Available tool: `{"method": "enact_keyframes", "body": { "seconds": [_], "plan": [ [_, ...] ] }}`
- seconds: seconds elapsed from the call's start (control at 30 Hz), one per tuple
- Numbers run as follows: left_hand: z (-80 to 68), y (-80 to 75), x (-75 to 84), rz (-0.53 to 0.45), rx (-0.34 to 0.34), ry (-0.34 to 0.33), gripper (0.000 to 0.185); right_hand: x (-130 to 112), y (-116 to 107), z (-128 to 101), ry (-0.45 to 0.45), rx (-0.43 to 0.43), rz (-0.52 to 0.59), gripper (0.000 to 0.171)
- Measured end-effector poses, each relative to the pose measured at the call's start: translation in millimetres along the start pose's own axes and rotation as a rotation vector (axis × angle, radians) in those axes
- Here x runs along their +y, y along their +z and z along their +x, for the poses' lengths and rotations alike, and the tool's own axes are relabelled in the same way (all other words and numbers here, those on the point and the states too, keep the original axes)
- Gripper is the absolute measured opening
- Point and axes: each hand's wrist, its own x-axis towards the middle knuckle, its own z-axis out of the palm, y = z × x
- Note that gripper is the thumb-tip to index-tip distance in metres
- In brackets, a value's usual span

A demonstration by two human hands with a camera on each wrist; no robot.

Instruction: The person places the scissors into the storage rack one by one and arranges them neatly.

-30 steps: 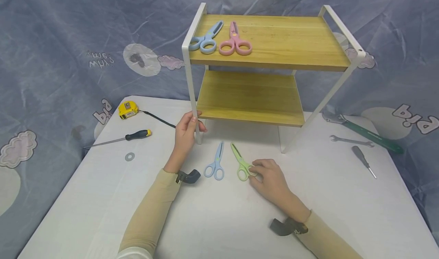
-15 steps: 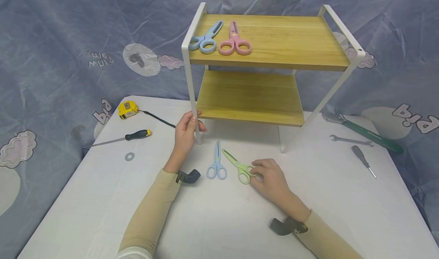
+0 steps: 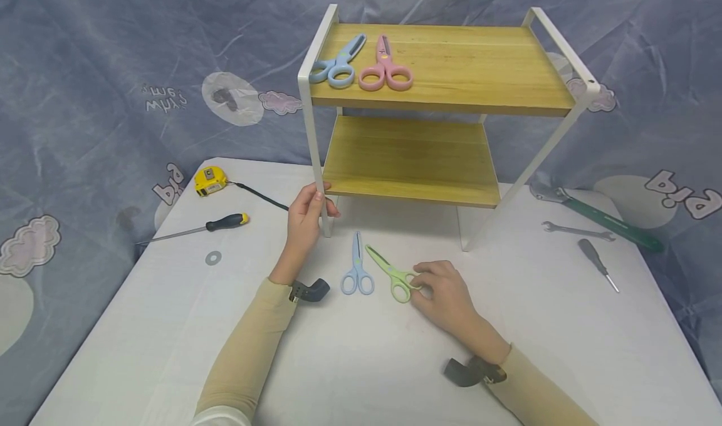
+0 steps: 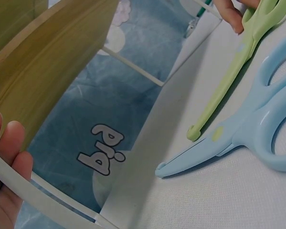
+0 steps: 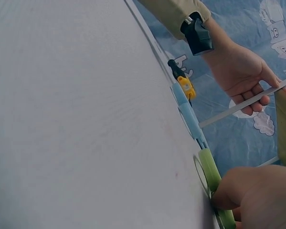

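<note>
My left hand (image 3: 304, 219) grips the front left leg (image 3: 326, 222) of a two-tier shelf with wooden boards (image 3: 468, 69) and a white frame. With thumb and fingers, my right hand (image 3: 448, 297) pinches one handle loop of the green scissors (image 3: 397, 274), whose blades point up and left. Beside them on the table lie light blue scissors (image 3: 357, 264), blades toward the shelf. In the left wrist view the green tip (image 4: 194, 131) lies close to the blue blades (image 4: 193, 156). Another blue pair (image 3: 345, 55) and pink scissors (image 3: 386, 62) rest on the top board.
At the left lie a yellow tape measure (image 3: 210, 180), a screwdriver (image 3: 225, 222) and a washer (image 3: 213, 258). On the right are a green-handled tool (image 3: 609, 221), a wrench (image 3: 578, 231) and a small grey screwdriver (image 3: 593, 255). A grey patterned cloth (image 3: 113, 50) hangs behind.
The green scissors have turned, their tip swinging left and down toward the blue pair. The blue scissors on the table have turned slightly and slid a little right. Both hands have stayed in place.
</note>
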Motion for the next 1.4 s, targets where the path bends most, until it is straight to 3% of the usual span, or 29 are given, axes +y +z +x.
{"method": "enact_keyframes", "body": {
  "seconds": [0.3,0.67,1.07,1.4],
  "plan": [
    [0.7,-0.3,-0.9,0.003,-0.007,0.01,0.029,-0.4,-1.3,0.8,0.034,-0.022,0.011,0.011],
    [0.1,-0.2,-2.9,-0.002,-0.008,0.031,0.03,0.1,-1.1,1.3,-0.013,-0.003,-0.035,0.011],
    [-0.7,0.2,-2.1,0.011,-0.006,0.031,0.029,-0.8,-0.3,-0.6,-0.029,0.055,0.081,0.012],
    [-0.6,-0.1,-2.7,0.011,-0.005,0.027,0.029,1.8,1.6,0.6,-0.098,0.059,0.08,0.008]
  ]
}}
